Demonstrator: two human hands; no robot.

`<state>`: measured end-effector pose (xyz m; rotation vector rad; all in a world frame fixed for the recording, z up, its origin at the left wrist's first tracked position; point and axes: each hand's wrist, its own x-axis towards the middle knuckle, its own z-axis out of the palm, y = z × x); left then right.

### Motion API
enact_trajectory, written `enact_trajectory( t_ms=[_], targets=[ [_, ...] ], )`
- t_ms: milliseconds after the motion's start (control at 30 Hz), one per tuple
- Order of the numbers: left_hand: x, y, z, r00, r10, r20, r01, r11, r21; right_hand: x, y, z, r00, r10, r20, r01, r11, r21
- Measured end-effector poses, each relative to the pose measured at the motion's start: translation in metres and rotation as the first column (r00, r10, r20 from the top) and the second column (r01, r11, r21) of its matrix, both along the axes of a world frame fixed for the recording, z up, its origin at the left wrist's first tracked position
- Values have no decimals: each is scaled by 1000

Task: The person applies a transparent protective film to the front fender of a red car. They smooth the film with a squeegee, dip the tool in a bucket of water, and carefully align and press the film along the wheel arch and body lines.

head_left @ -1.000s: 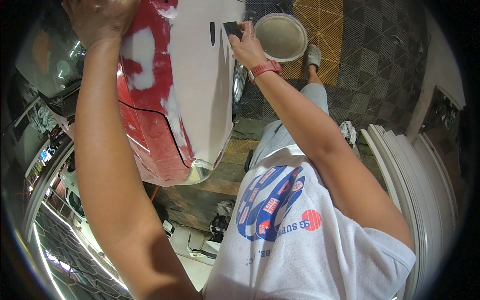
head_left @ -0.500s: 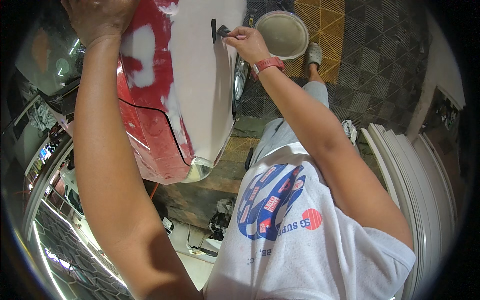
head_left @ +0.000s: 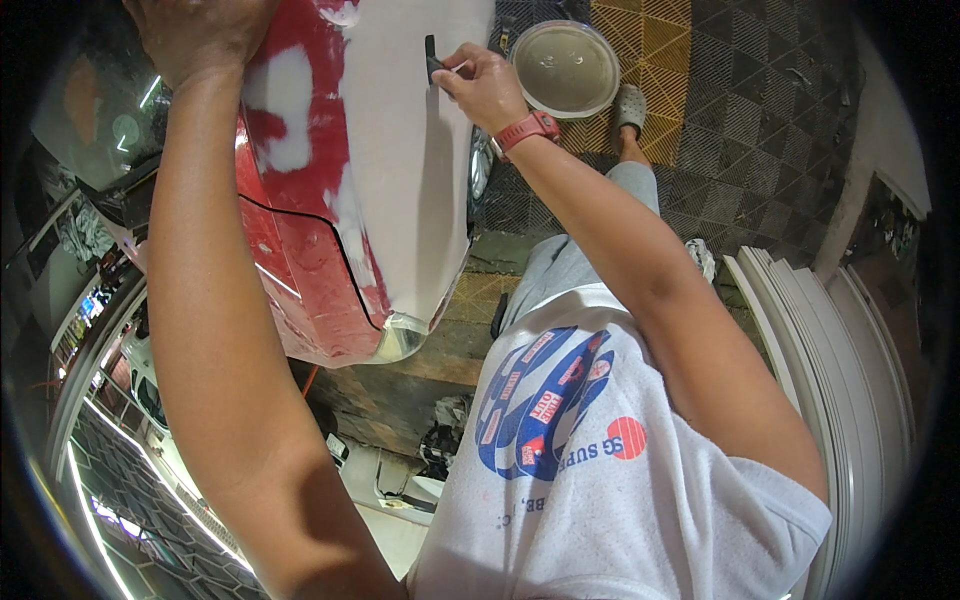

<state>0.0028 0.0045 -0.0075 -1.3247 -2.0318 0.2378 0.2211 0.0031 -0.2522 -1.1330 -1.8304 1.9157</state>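
Against the red car panel (head_left: pixel 300 250), head view: right hand (head_left: pixel 485 85) pinches a small dark spreader (head_left: pixel 432 60) between thumb and curled fingers, its edge laid on the pale grey filler (head_left: pixel 410 170) near the panel's upper part. Filler already coats a broad band down the panel; white patches (head_left: pixel 285 120) sit apart on bare red, so the coat looks well along but not closed up, by my reading. Left hand (head_left: pixel 200 35) rests flat, fingers spread, on the panel's top edge, holding nothing. Round tub (head_left: pixel 565 70) stands on the tiled floor (head_left: pixel 740 130), just beyond the right hand. Left fingertips cut off by the frame; spreader's blade mostly hidden behind the fingers.
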Motion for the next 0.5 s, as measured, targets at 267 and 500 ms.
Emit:
enact_trajectory(
  t_ms=[267, 500],
  targets=[
    [-8, -6, -1, 999, -46, -12, 47, 998, 41, 8, 16, 31, 926, 353, 136, -378, 859, 346],
    [-15, -1, -4, 993, -113, 33, 111, 993, 42, -8, 31, 32, 895, 338, 293, -441, 772, 457]
  ],
)
